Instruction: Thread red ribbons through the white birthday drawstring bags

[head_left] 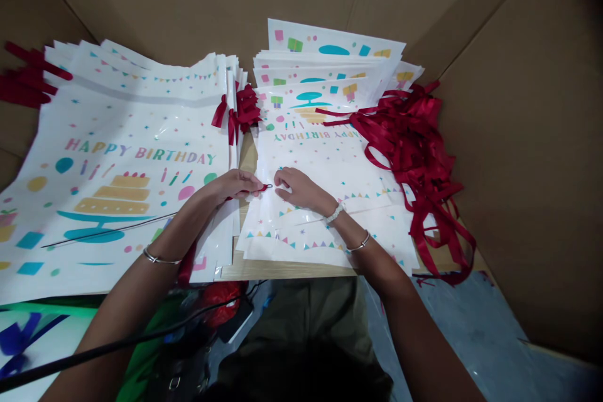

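My left hand point(235, 185) is closed in a pinch on a long thin metal rod point(108, 230). The rod runs under my forearm and ends in a small loop beyond my fingertips, with a bit of red ribbon point(264, 188) beside the loop. My right hand point(299, 190) is just right of the loop, fingers curved and apart, with nothing visible in it. Beneath it lies a stack of white plastic Happy Birthday bags point(330, 166), print upside down. Left of this is another pile of birthday bags point(117, 122), print upright, with red ribbon ties point(247, 107) at its side edges.
A tangled heap of red ribbons point(409, 138) lies at the right of the stack. Cardboard walls point(226, 0) enclose the back and sides. The wooden table edge point(287, 269) is close to my body. A black cable point(122, 342) crosses the lower left.
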### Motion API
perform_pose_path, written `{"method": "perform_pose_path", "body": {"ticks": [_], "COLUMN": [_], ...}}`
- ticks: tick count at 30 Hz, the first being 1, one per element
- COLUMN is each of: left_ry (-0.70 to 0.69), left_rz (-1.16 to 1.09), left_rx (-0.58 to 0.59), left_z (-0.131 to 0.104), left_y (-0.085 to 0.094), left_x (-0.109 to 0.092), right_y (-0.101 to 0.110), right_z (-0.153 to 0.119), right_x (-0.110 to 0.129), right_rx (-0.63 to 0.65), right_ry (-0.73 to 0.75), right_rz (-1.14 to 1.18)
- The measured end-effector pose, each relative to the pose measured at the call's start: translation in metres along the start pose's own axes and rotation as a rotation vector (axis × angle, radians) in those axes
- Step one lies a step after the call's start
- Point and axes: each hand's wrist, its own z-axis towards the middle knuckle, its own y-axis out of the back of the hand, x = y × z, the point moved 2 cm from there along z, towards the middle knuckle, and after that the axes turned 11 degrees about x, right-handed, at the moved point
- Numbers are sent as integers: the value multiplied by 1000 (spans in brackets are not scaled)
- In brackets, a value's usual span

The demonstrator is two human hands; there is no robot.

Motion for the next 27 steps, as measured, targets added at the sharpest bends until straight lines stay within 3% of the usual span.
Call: {"method": "perform_pose_path", "body": {"ticks": [27], "left_ry": [-9], "left_rz": [-30], "left_rx": [-8], "left_z": [3], "left_y": [2], "left_x": [4], "right_y": [3], "right_z": [-2], "right_x": [4], "right_rx": [11], "right_ry": [-8], "right_rz": [3]}}
